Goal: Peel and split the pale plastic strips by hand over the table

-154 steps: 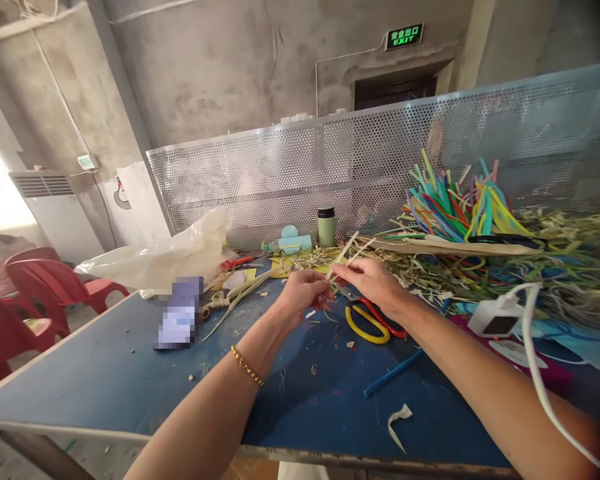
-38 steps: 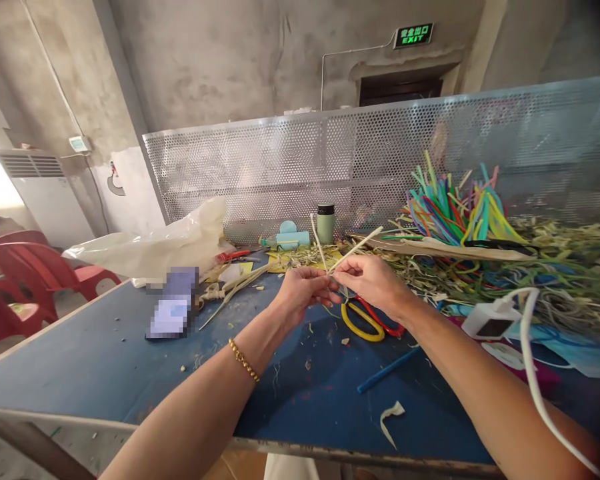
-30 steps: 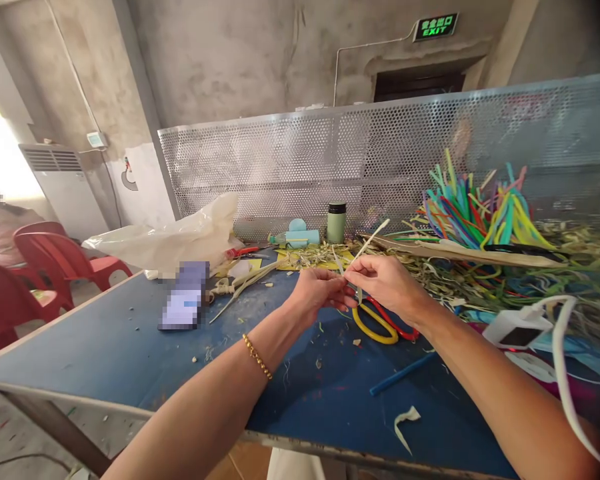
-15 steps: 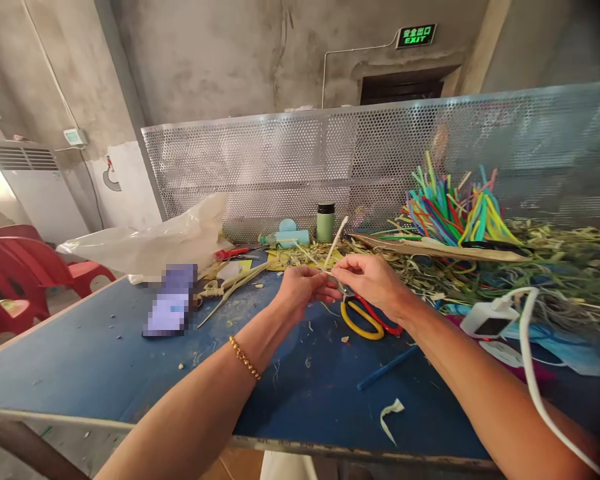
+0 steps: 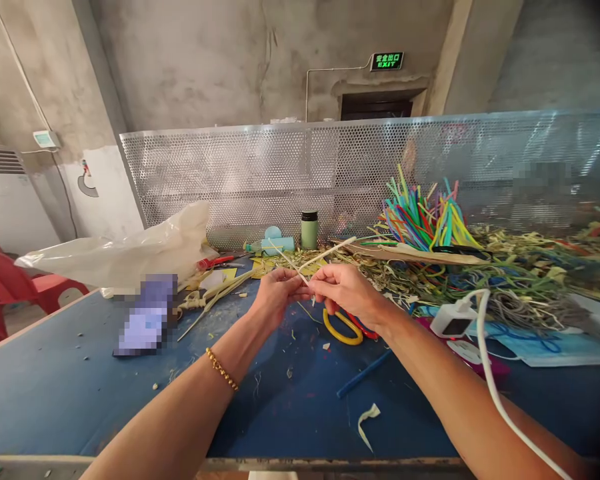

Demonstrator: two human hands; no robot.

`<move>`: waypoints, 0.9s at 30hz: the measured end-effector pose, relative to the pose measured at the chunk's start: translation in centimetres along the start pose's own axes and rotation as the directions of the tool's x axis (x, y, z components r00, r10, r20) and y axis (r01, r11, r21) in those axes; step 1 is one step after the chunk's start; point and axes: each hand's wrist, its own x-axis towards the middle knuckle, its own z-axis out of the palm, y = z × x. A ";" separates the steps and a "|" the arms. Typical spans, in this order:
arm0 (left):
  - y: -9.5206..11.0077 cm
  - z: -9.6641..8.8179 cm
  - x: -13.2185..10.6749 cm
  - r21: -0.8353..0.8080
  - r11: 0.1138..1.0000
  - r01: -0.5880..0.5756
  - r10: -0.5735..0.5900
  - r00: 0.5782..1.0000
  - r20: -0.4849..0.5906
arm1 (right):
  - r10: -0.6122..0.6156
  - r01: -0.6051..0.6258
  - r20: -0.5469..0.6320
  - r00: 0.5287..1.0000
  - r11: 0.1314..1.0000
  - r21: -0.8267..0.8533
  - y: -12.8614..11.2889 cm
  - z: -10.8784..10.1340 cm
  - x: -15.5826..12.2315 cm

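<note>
My left hand (image 5: 277, 295) and my right hand (image 5: 349, 288) meet above the blue table, fingertips almost touching. Between them they pinch pale, straw-like strips. A thicker pale strip (image 5: 329, 253) slants up to the right from the fingers, and a thinner strip (image 5: 286, 258) slants up to the left, crossing it near the fingertips. Which hand holds which strip is partly hidden by the fingers. Scissors (image 5: 342, 331) with yellow and red handles lie just under my right hand, their blades covered by it.
Dried leaves (image 5: 520, 260) and a bundle of coloured pipe cleaners (image 5: 425, 217) lie at the right, near a white charger (image 5: 453, 320) with a cable. Behind stand a green bottle (image 5: 309, 231) and a perforated metal screen (image 5: 230, 167). A phone (image 5: 147, 313) lies left, by a plastic bag (image 5: 125, 250).
The view has turned slightly right and up. The thicker strip, which stood steeply, now leans low to the right, and my fingertips remain close together.
</note>
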 end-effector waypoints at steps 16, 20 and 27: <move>-0.3 -0.3 0.2 0.174 0.975 -0.138 0.121 0.987 0.106 | -0.430 0.390 -0.195 0.882 0.896 -0.212 1.5 -1.0 1.5; -0.2 -0.1 0.1 0.129 0.986 -0.104 0.089 0.989 0.118 | -0.461 0.404 -0.211 0.862 0.876 -0.263 1.4 -0.8 1.5; -0.1 0.1 0.0 0.100 0.990 -0.105 0.092 0.988 0.127 | -0.504 0.453 -0.195 0.841 0.854 -0.255 1.2 -0.7 1.2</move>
